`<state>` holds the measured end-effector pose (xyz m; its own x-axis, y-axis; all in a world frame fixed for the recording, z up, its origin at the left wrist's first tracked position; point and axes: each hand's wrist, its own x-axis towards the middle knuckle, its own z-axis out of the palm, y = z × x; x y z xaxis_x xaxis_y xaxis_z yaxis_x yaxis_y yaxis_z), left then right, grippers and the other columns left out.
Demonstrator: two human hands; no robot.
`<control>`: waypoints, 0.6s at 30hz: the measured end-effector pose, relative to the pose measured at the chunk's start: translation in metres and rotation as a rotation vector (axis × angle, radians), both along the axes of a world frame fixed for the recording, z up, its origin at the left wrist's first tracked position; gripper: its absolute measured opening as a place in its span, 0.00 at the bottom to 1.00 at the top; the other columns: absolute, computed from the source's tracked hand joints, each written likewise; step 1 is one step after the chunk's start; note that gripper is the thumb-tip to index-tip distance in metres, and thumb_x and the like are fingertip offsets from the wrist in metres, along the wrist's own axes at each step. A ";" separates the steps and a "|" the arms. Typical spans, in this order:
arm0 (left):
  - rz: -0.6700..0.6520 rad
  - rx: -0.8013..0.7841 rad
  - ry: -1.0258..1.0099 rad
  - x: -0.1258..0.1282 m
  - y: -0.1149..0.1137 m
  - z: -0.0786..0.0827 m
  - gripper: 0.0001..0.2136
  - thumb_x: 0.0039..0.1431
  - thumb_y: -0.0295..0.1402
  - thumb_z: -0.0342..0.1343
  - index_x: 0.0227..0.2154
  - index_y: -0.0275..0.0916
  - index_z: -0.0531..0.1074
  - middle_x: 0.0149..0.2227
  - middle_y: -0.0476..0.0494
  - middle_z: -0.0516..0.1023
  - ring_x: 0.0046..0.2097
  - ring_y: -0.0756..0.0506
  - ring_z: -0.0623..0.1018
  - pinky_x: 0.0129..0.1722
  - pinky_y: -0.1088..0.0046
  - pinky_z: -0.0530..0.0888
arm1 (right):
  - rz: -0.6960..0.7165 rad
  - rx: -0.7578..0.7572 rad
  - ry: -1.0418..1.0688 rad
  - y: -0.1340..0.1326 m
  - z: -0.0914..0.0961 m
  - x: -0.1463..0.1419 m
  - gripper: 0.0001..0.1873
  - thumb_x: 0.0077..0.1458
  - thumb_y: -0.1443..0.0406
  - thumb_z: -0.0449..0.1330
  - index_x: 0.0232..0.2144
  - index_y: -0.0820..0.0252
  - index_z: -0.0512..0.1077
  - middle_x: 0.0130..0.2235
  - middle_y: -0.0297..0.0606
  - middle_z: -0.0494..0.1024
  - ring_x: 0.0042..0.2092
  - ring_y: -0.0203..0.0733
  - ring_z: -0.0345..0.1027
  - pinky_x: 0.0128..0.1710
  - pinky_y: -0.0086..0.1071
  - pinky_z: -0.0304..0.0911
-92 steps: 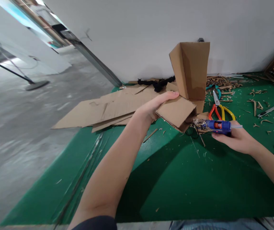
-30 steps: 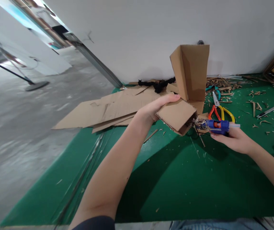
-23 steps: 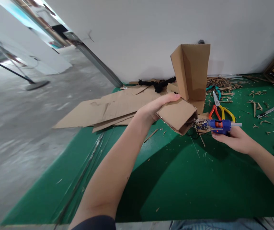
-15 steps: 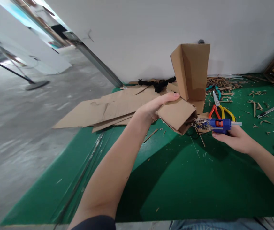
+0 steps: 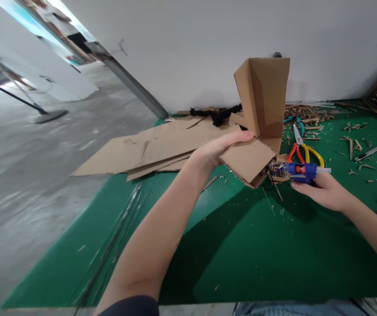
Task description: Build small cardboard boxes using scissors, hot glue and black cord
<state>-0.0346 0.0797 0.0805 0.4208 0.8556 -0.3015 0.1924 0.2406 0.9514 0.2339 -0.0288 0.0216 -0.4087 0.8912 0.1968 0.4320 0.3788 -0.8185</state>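
Note:
My left hand [image 5: 213, 151] is closed on a small folded cardboard box [image 5: 248, 159], thumb along its top edge, and holds it tilted above the table. In my right hand [image 5: 325, 188] is a blue hot glue gun [image 5: 303, 170] with a clear glue stick poking out of its back. Cardboard shreds cling round its front, and its nozzle end is hidden at the box's right edge. Behind the box stands a taller folded cardboard piece [image 5: 269, 96]. Scissors [image 5: 302, 147] with red and yellow handles lie just beyond the glue gun.
Flat cardboard sheets [image 5: 155, 147] lie at the table's left, with a black cloth-like strip [image 5: 218, 116] behind them. Cardboard scraps [image 5: 310, 115] and a utility knife [image 5: 368, 152] lie on the right of the green table [image 5: 274, 263]. A white wall [image 5: 188, 52] rises behind.
My left hand has shifted the cardboard box slightly to the right, closer over the glue gun's front. My right hand and the glue gun have barely moved.

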 end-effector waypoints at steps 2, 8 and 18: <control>-0.004 -0.034 0.000 0.000 0.000 0.000 0.24 0.48 0.51 0.63 0.40 0.36 0.79 0.42 0.38 0.83 0.44 0.35 0.80 0.40 0.63 0.77 | -0.016 -0.013 -0.028 -0.001 0.000 0.000 0.14 0.63 0.58 0.57 0.46 0.55 0.77 0.34 0.36 0.81 0.33 0.43 0.73 0.33 0.33 0.66; -0.027 -0.055 -0.001 0.001 0.004 -0.002 0.22 0.46 0.51 0.64 0.37 0.38 0.80 0.40 0.40 0.83 0.40 0.38 0.81 0.39 0.64 0.77 | -0.031 -0.015 -0.061 -0.001 -0.001 -0.002 0.14 0.62 0.57 0.57 0.45 0.56 0.77 0.30 0.35 0.79 0.30 0.42 0.70 0.30 0.33 0.65; -0.007 -0.070 0.033 0.003 0.004 0.001 0.23 0.45 0.51 0.63 0.36 0.36 0.80 0.40 0.36 0.82 0.46 0.32 0.80 0.45 0.56 0.76 | -0.073 -0.040 -0.129 -0.002 0.005 -0.003 0.15 0.62 0.55 0.56 0.38 0.58 0.77 0.26 0.36 0.76 0.27 0.41 0.68 0.25 0.32 0.61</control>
